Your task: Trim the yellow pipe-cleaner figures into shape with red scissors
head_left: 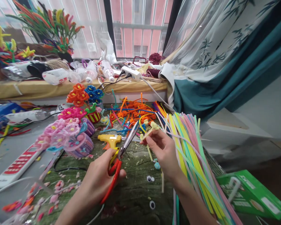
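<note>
My left hand (99,175) is closed on the handles of a pair of scissors (130,137) with red and yellow grips. Its blades point up and to the right, in front of my other hand. My right hand (160,151) pinches a pale yellow pipe-cleaner piece (154,125) with fluffy bobbles at its top. Just left of the blades lies a yellow glue gun (110,140). Below the right hand are a light blue pompom (157,165) and googly eyes (152,204) on the dark green tabletop.
Long pipe cleaners (189,140) in several colours lie along the right. Orange pipe-cleaner pieces (140,109) are heaped behind. Pipe-cleaner flowers in pots (81,145) stand at left, near a white ruler-like strip (16,165). A green box (250,193) sits lower right; a power strip (131,72) rests on the sill.
</note>
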A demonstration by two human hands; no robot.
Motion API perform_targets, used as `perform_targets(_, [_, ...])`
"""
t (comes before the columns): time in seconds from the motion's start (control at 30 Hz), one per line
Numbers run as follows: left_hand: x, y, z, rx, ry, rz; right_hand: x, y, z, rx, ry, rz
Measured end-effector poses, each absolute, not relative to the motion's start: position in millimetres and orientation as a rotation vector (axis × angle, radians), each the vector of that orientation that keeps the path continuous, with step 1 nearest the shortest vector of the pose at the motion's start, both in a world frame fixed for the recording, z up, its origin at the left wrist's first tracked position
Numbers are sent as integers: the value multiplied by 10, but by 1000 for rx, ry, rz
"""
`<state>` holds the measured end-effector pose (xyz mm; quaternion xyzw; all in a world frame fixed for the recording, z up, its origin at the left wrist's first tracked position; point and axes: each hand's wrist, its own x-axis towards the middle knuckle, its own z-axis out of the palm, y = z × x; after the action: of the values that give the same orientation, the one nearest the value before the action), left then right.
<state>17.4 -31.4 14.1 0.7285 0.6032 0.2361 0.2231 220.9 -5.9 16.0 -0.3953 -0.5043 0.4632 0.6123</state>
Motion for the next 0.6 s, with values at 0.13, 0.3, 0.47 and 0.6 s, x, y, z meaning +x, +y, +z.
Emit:
perform_targets(0.13, [159,-293,137,2086,1728,742,2202,-54,164,-864,-1124,1093])
perform_targets(0.3, [174,-310,124,2197,1689,880,2186,-58,168,-836,-1119,1129])
perform_targets(0.47, [214,-361,95,2428,1643,966,2154,-69,157,-796,-1095,1174])
perform_targets(0.6, [228,-368,95,2539,1661,1067,2114,-72,146,-794,-1059,1194])
